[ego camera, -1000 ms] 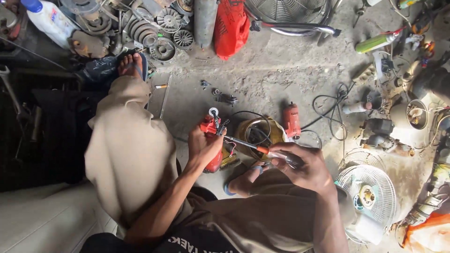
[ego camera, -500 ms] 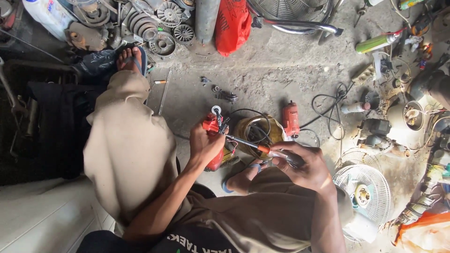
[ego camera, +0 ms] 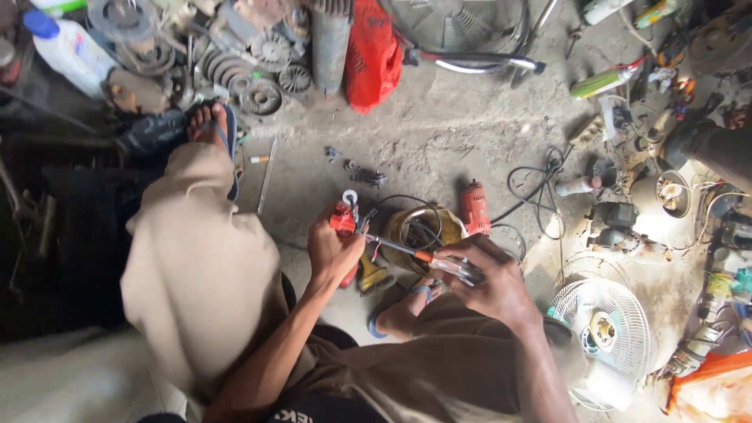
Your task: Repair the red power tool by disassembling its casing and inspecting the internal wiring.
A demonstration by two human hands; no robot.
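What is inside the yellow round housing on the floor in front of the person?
Inside the yellow round housing, dark looped wires show near its rim. Its lower part is covered by the screwdriver and the right hand, so anything deeper cannot be seen.

Small red tool part [ego camera: 343, 219], blocky, with a pale metal ring at its top end, stood roughly upright above the concrete floor [ego camera: 439, 149], gripped low down, upper half showing. Beside it, touching its right edge, lay the thin metal shaft of a screwdriver [ego camera: 407, 251], slanted from upper left down to lower right. Shaft grey, then a short orange collar, then a clear handle, mostly wrapped and hidden at the lower right. Tip met the red part near a few thin wires; exact contact point too small to tell. Both pieces sat just in front of a yellowish round housing [ego camera: 419, 231].
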